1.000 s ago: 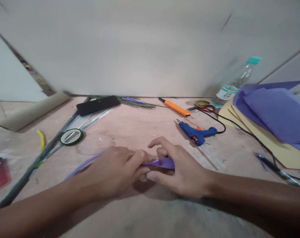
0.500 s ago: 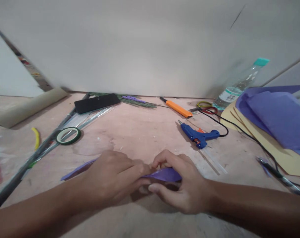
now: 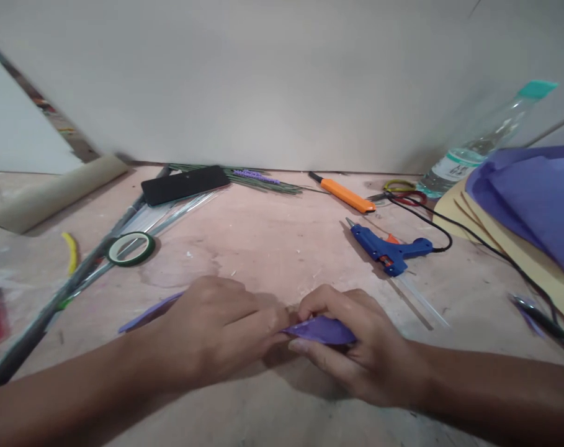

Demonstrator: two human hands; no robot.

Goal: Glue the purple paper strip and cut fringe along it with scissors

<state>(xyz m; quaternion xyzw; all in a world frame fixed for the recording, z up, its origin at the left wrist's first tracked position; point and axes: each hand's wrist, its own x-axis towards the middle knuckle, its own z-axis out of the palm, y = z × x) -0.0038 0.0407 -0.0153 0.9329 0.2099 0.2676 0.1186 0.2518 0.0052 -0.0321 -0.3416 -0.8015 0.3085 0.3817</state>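
Two bare hands meet at a thin purple strip, low over the pale table (image 3: pixel 254 236). The left hand (image 3: pixel 230 329) is closed on the purple strip (image 3: pixel 323 331), a further length of which shows beyond its wrist side; its fingertips are partly hidden. The right hand (image 3: pixel 375 347) curls round the other end, thumb beneath and fingers above. Beyond the right hand lies a blue glue gun (image 3: pixel 384 248) with a clear glue stick (image 3: pixel 424 301) and a black cord (image 3: pixel 486 248). Likely faults: uneven pressure between the hands could crease or twist the strip; a hard pull could tear it; a forward swing of the right hand could knock the gun.
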